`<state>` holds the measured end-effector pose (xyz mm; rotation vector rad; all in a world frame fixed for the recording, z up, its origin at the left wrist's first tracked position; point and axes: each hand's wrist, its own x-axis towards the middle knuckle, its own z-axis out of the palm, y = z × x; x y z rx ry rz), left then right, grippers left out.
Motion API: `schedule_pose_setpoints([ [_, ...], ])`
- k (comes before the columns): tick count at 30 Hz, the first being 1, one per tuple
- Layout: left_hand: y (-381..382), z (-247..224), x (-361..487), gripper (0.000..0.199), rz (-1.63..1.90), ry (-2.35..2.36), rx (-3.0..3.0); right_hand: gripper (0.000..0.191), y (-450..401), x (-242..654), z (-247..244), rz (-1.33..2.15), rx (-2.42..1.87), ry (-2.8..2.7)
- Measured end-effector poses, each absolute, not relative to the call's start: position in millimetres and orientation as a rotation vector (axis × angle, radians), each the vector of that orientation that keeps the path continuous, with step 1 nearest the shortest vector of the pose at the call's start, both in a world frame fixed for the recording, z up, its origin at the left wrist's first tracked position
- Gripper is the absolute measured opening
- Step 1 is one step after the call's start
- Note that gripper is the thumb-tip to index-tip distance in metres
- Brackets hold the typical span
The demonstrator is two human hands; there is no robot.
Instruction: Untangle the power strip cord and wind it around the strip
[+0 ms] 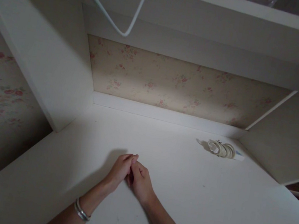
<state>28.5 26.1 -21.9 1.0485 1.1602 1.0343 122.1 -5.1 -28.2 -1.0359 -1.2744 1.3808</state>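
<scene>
My left hand (120, 169) and my right hand (141, 182) rest together on the white desktop (169, 205), touching at the fingers and thumbs. Both have their fingers curled closed, and no object shows in either. The insides of the palms are hidden. A silver bangle (82, 210) circles my left wrist. Apart from the hands, toward the back right, lies a coiled white power cord (224, 150) with a white block at its right end.
White side panels stand at left (49, 48) and right (283, 139). A shelf (206, 34) spans above, with a bent white metal rod (126, 33) hanging in front. Floral wallpaper (170, 83) covers the back wall above a low white ledge (160, 113).
</scene>
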Motion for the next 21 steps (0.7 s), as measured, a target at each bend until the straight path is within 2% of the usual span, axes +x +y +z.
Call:
schedule_pose_setpoints([
  [21, 24.4, -15.6, 28.8, 0.042, 1.016, 1.136, 1.007, 0.054, -4.1, 122.5, -33.0, 1.390, -1.031, -1.270],
])
